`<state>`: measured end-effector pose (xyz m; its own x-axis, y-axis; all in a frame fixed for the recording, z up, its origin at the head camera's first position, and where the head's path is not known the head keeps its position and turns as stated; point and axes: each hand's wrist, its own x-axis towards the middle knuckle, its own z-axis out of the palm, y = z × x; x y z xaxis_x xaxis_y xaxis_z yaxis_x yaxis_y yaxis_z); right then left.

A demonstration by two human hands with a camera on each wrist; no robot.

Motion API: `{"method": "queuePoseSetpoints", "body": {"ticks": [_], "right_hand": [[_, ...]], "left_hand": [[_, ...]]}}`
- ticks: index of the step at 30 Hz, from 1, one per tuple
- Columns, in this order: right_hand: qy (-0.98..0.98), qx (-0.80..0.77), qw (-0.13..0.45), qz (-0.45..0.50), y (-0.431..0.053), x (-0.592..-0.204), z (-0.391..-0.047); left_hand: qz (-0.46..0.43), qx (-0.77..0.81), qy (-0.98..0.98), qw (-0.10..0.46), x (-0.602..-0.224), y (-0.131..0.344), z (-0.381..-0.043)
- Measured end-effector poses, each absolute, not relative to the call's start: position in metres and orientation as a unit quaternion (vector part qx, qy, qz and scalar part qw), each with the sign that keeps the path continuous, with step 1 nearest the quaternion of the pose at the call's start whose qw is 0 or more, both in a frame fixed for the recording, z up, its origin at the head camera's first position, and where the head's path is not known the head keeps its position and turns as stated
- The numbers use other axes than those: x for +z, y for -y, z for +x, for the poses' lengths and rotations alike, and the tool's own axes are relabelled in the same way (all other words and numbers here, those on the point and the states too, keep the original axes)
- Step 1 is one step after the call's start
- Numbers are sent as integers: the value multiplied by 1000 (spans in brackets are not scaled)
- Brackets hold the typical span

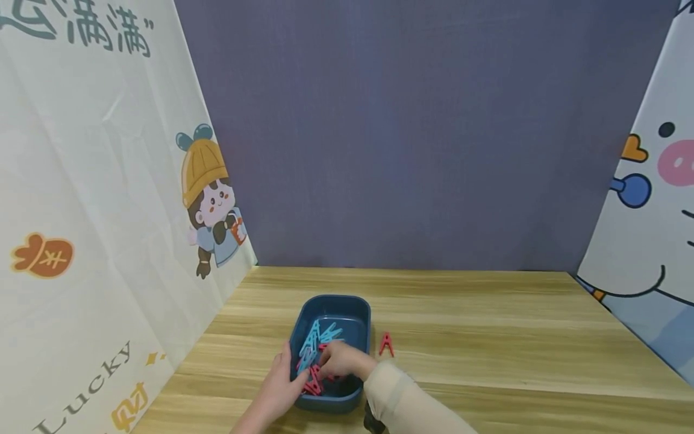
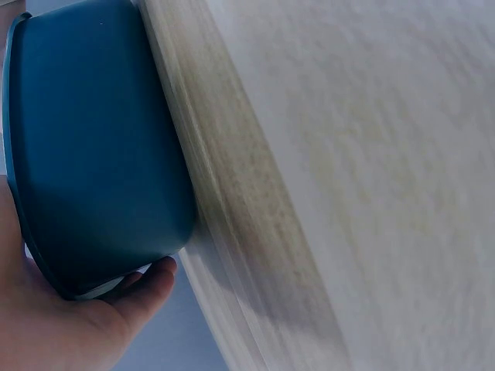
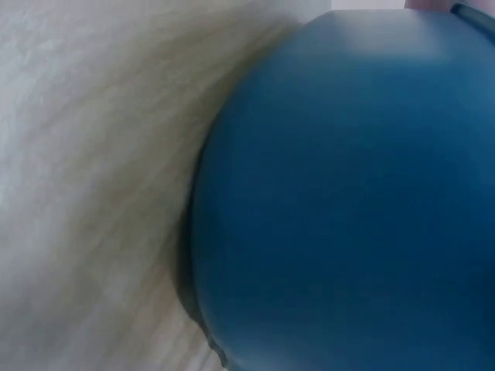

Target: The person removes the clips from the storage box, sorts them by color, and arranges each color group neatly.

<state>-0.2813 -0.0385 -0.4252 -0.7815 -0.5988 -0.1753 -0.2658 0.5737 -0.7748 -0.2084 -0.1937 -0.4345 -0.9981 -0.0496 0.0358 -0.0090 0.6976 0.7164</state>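
A dark blue plastic box [image 1: 360, 337] stands on the table with several light blue clothespins [image 1: 310, 345] and red clothespins [image 1: 312, 386] inside. My left hand [image 1: 280, 383] grips its near left side, thumb at the rim; in the left wrist view the left hand [image 2: 85, 325] has fingers bent around the box wall [image 2: 93, 154]. My right hand [image 1: 344, 360] reaches into the box, fingers bent down at the red clothespins; whether they pinch one is hidden. In the right wrist view only the box's outer wall [image 3: 348, 193] fills the near space.
One red clothespin [image 1: 386, 344] lies on the wooden table [image 1: 488, 337] just right of the box. A dark blue-grey panel [image 1: 406, 132] rises behind the table. Printed white sheets hang along the left [image 1: 108, 181] and right sides.
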Motion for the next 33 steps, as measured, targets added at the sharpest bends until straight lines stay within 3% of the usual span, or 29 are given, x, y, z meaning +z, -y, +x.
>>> {"method": "queuePoseSetpoints", "body": {"ticks": [21,33], "right_hand": [[-788,-471,315,-241,37,-426,-276],[-766,-516,315,-221,38,-426,-278]], "left_hand": [[-1,-385,921,53,-435,193,-208],[-2,-394,918,44,-434,193,-207]]}}
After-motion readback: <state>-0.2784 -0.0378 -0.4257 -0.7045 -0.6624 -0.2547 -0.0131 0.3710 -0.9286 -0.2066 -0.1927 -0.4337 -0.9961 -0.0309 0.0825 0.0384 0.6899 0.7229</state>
